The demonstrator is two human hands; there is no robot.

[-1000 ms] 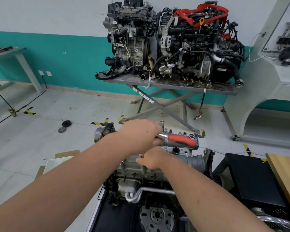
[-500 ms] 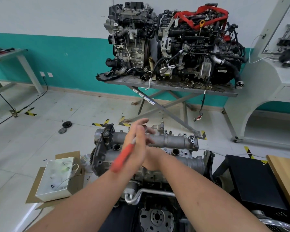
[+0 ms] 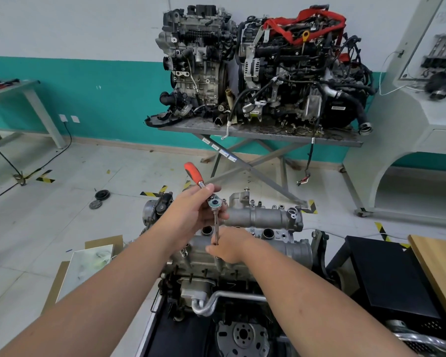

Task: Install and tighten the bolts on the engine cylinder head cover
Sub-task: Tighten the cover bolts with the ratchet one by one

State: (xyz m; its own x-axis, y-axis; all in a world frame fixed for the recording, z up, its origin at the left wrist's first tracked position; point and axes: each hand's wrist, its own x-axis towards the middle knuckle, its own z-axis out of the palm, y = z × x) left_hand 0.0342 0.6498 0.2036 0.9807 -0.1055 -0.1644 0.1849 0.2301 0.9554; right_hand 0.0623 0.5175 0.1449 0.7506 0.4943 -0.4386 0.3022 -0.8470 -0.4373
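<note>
While a bolt on the cylinder head cover (image 3: 255, 222) was apparently being run down, the left hand (image 3: 193, 210) gripped the ratchet (image 3: 205, 190) near its head, fingers curled. The right hand (image 3: 229, 247) pinched the extension bar (image 3: 216, 228) low at the cover. Next likely called for swinging the handle.

Room's got a white wall with a wide teal band (image 3: 101, 99) along the bottom and a pale grey tiled floor (image 3: 62, 202) with black-and-yellow hazard tape marks (image 3: 45, 178). At 12 o'clock a grey metal scissor-leg table (image 3: 340, 140) stands against the wall. Grey metal workbench (image 3: 29, 91) at 9 o'clock, two white wall sockets (image 3: 68, 118) just beside it. A white arched console stand (image 3: 397, 140) sits at 2 o'clock, light wooden tabletop (image 3: 440, 269) at 4 o'clock. Flattened brown cardboard (image 3: 106, 242) at 7 o'clock.
</note>
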